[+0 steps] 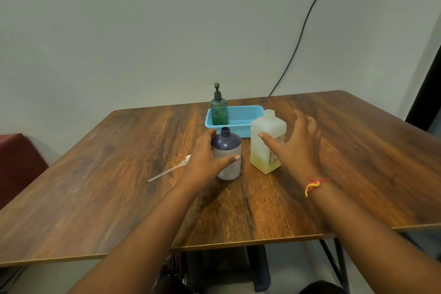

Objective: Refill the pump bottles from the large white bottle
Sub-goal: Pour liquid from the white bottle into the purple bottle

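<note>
On the wooden desk the person's left hand gripped the purple bottle, thumb curled across its front and fingers round its far side. That bottle stood upright near the middle of the desk with its neck open. Its pump, white with a long dip tube, lay flat on the desk just left of that hand. The right hand hung spread and somewhat blurred by the large white bottle, fingers fanned wide to the bottle's right and the thumb tip over its front face. Whether the thumb actually touched the plastic could not be told. The large white bottle stood upright just right of the purple one, uncapped, with a shallow layer of yellowish liquid at its bottom. Behind both bottles sat a blue basket, and a green pump bottle stood upright in its left end with the pump fitted. A red and yellow thread circled the right wrist. A black cable ran down the wall behind the desk.
</note>
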A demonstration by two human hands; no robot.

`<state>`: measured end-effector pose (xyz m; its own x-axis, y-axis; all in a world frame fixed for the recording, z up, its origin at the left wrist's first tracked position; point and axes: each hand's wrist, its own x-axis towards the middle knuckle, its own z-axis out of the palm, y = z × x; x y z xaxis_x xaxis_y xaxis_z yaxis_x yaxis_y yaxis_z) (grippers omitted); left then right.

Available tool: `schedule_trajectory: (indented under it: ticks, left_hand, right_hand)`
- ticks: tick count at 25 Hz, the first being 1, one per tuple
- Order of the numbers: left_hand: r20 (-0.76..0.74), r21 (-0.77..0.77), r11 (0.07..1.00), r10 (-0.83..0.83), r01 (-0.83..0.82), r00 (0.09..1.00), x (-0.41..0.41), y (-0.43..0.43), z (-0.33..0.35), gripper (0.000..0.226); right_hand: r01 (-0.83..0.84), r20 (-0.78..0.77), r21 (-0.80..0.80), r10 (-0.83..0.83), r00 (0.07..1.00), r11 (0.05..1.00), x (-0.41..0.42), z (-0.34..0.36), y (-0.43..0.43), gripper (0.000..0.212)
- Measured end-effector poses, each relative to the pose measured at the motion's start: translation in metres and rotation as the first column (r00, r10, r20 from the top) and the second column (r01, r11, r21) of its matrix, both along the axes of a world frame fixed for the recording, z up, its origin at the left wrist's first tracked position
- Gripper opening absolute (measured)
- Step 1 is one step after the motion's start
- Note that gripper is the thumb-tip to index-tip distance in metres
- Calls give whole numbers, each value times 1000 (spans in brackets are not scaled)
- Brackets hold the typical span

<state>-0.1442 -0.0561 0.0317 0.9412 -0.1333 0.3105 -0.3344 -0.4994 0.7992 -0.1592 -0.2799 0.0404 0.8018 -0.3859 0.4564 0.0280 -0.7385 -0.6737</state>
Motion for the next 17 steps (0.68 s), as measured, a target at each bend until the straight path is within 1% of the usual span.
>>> schedule_trajectory:
  ticks: [1,2,5,7,10,13,17]
  left_hand:
    - [2,-13,1000,4,-4,1000,0,-1,0,80]
    - [0,-25,1000,4,-4,1000,0,-1,0,77]
    - [19,-36,999,-1,2,1000,3,1,-2,73]
    - [13,-57,998,-7,8,1000,5,2,-2,74]
    - [-2,-83,996,-11,11,1000,5,1,-2,71]
    - [4,-99,995,-5,5,1000,6,0,-2,68]
    - [-5,-118,993,1,-2,1000,4,-1,-1,66]
  right_hand:
    - [-48,-78,67,53,996,997,3,2,-5,105]
    - [-113,-104,135,128,986,984,6,3,-8,105]
    - [-292,-46,229,310,950,929,9,2,-5,96]
    - [-339,-6,254,352,936,906,10,-2,1,88]
    - [-298,17,220,302,953,929,12,-7,4,81]
    - [-275,26,153,275,961,949,11,-6,1,80]
    - [-314,79,-22,314,946,949,11,6,-3,74]
